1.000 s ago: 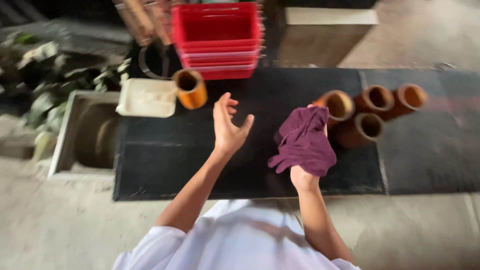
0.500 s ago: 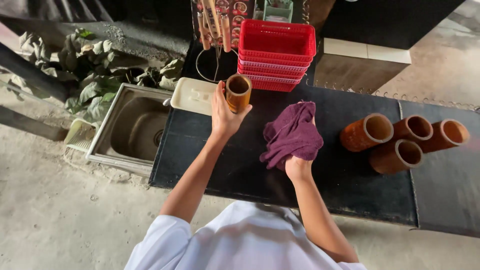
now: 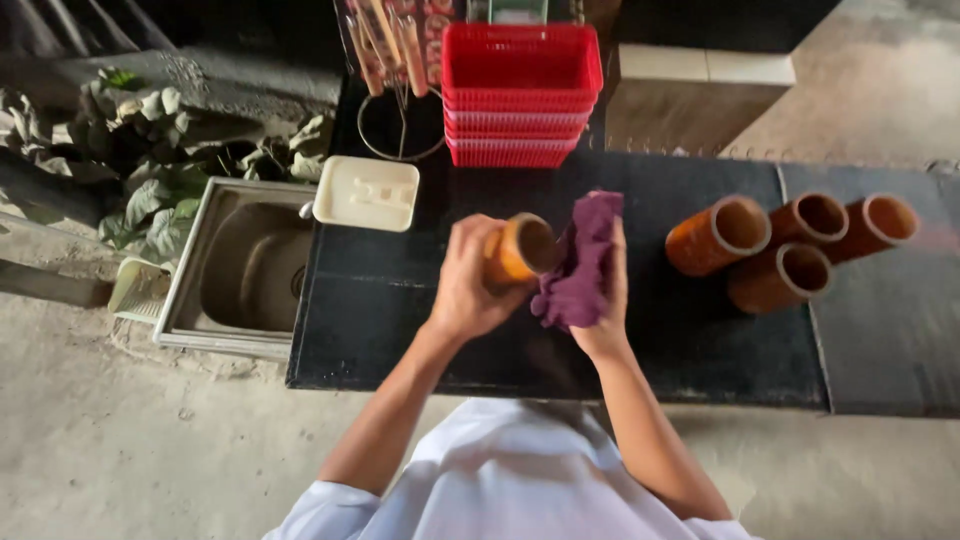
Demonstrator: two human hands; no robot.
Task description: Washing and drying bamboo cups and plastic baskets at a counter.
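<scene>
The purple cloth [image 3: 580, 265] covers most of the right hand [image 3: 605, 300], so its fingers cannot be seen. The left hand [image 3: 465, 285] hides the lower part of the orange bamboo cup [image 3: 520, 248]. The top edge of the picture cuts off the wooden sticks [image 3: 385, 45] behind the stack of red baskets [image 3: 520, 95]. The right edge cuts off the black table [image 3: 400, 310].

Orange-brown bamboo cup [image 3: 520, 250] tipped sideways, open mouth rightward — crumpled purple cloth [image 3: 580, 265] against its rim.

red baskets [image 3: 520, 95], steel sink [image 3: 240, 265], cream tray [image 3: 366, 193]
</scene>
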